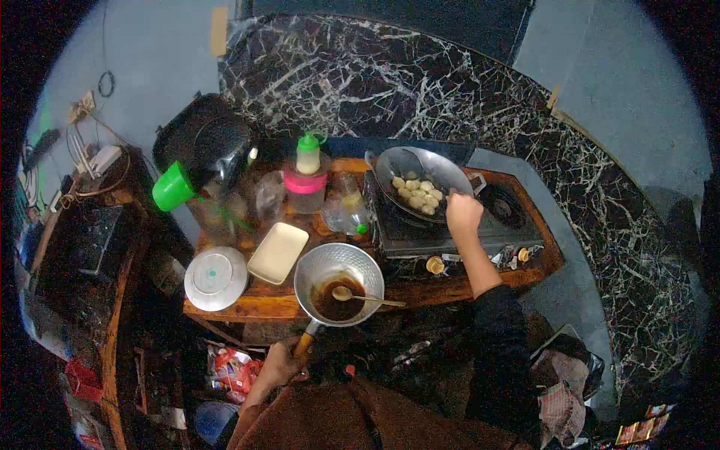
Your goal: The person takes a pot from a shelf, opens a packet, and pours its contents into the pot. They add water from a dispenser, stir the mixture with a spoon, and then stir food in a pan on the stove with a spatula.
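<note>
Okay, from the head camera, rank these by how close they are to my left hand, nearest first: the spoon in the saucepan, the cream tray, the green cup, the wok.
1. Spoon, in the saucepan just above the left hand.
2. Cream tray, on the table left of the saucepan.
3. Green cup and wok: too close to call; the cup lies far left, the wok up right on the stove.

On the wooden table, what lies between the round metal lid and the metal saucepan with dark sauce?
In the head view, a cream rectangular tray lies between the round metal lid and the metal saucepan, apparently touching neither.

bottles (307,176) crowd wok's (394,169) left, right clear
</note>
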{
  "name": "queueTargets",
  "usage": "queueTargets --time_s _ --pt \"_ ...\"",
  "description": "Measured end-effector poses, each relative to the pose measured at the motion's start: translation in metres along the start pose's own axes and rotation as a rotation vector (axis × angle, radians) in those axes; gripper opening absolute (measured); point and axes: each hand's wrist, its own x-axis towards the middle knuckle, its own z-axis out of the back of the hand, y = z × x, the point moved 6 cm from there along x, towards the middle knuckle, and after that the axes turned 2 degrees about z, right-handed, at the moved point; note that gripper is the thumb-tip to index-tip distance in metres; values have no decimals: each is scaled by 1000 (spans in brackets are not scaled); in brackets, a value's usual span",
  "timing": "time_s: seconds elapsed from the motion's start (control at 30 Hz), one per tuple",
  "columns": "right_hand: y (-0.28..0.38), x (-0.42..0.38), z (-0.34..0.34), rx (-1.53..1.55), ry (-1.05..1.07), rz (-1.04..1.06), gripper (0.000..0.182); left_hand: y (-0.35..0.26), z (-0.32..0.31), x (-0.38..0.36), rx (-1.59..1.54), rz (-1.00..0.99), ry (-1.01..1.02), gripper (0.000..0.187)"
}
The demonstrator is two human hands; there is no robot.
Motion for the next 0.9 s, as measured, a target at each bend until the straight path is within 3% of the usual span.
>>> queueTargets --time_s 0.07,0.17,0.27,0.4,0.6,0.67,0.77,0.9 --pt "-4 3 6 22 -11 -28 17 10 -4 0 -91 103 21 28" --pt "-10 6 13 4 21 -45 14 3 4 -3 2 12 -22 27" --pt "-10 9 -8 -44 36 62 13 -14 8 -6 -186 106 -5 25" --pt "-17 10 -9 -56 -78 123 12 -14 7 -5 -122 161 45 22" --pt "-35 5 34 26 -17 -70 15 -7 5 -6 -191 119 27 23" --pt "-32 2 41 39 5 -69 15 0 6 -2 29 39 -36 24" --pt "-23 -4 28 20 98 -79 17 2 4 1 0 -24 -15 25" --pt "-28 -6 11 69 67 -121 18 -19 10 0 -7 -8 14 25"
